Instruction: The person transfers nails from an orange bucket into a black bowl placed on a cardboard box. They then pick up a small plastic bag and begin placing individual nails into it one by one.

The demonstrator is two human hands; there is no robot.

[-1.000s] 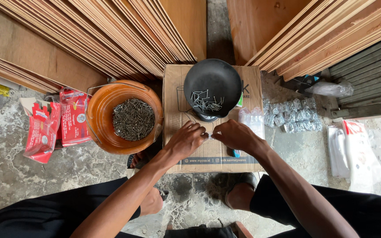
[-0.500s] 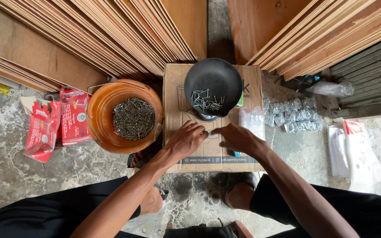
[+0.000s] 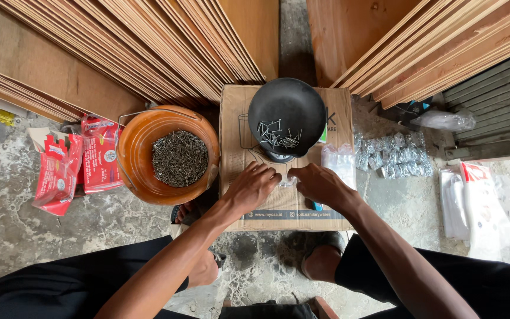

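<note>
Left hand: the left hand (image 3: 254, 188) rests on top of the cardboard box (image 3: 249, 155), fingers curled and pinching one edge of a small clear plastic bag (image 3: 288, 181).
Right hand: the right hand (image 3: 321, 185) meets it from the other side, fingertips closed on the same bag; the two hands are almost touching.
Small bag: it sits between the fingertips, just above the box top, in front of the scale; I cannot tell what is inside, it is too small and mostly covered.
Scale pan: a round black pan (image 3: 287, 116) stands on the far half of the box, with a loose scatter of nails (image 3: 277, 136) in it.
Cardboard box: serves as the tabletop, standing on the concrete floor (image 3: 42, 230) between the person's knees.
Orange basin: a wide orange basin (image 3: 131, 155) just left of the box, holding a dark heap of nails (image 3: 179, 158).
Red packets: flat red printed packets (image 3: 60, 171) lie on the floor left of the basin.
Filled bags: a cluster of small clear bags of nails (image 3: 392, 155) lies on the floor right of the box, with a stack of empty clear bags (image 3: 339, 162) at the box's right edge.
White wrappers: white plastic packs (image 3: 473, 204) lie far right.
Backdrop: plywood sheets (image 3: 166, 41) lean behind everything.
</note>
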